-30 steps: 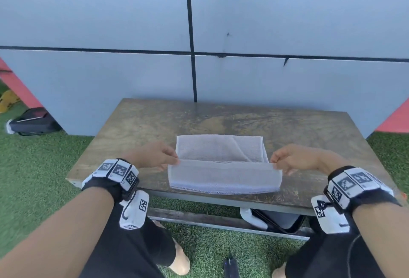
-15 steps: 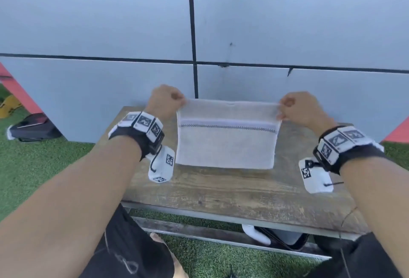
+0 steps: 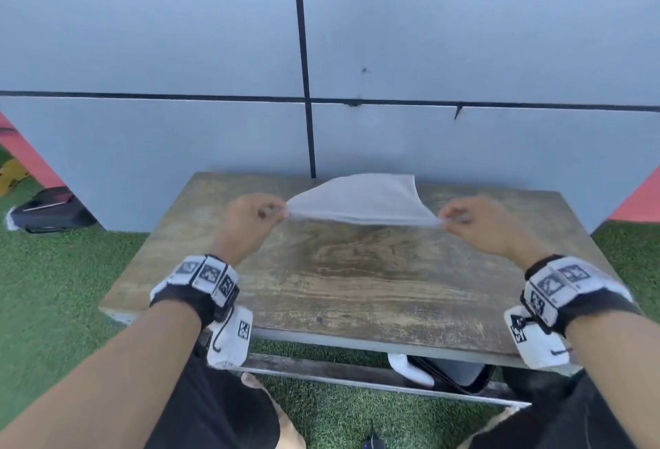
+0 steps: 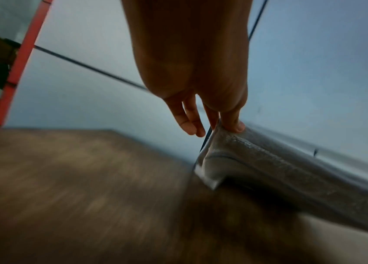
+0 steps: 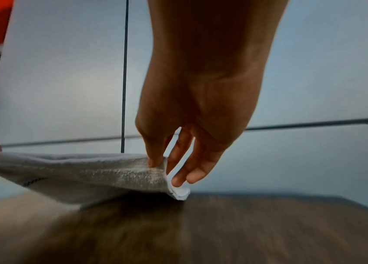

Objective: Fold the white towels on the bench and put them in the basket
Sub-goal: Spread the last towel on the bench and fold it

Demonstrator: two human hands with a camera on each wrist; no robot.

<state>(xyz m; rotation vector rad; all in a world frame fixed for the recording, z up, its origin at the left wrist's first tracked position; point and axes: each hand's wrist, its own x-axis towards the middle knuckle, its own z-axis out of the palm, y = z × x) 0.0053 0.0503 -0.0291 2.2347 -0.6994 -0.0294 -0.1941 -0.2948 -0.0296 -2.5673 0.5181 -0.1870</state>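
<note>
Left hand: the left hand (image 3: 250,214) pinches the left corner of the white towel (image 3: 360,202) between thumb and forefinger; in the left wrist view the other fingers (image 4: 187,117) hang loose and hold nothing.
Right hand: the right hand (image 3: 476,221) pinches the towel's right corner the same way, thumb on the near face; two fingers (image 5: 185,171) reach down past the hem.
Pose: both forearms reach forward over the bench (image 3: 357,288), hands level with each other and well apart, the towel's near edge stretched taut between them above the wood.
Towel: folded, blurred, its far part trailing back toward the wall (image 3: 178,55) over the bench's rear edge; whether it touches the wood there I cannot tell.
Wrists: each wears a black band with white marker blocks (image 3: 207,275).
Surroundings: green turf (image 3: 53,288) lies around the bench; a black bag (image 3: 50,211) sits on it at far left.
Under the bench: a dark container with a white rim (image 3: 450,372) shows partly below the front rail.
</note>
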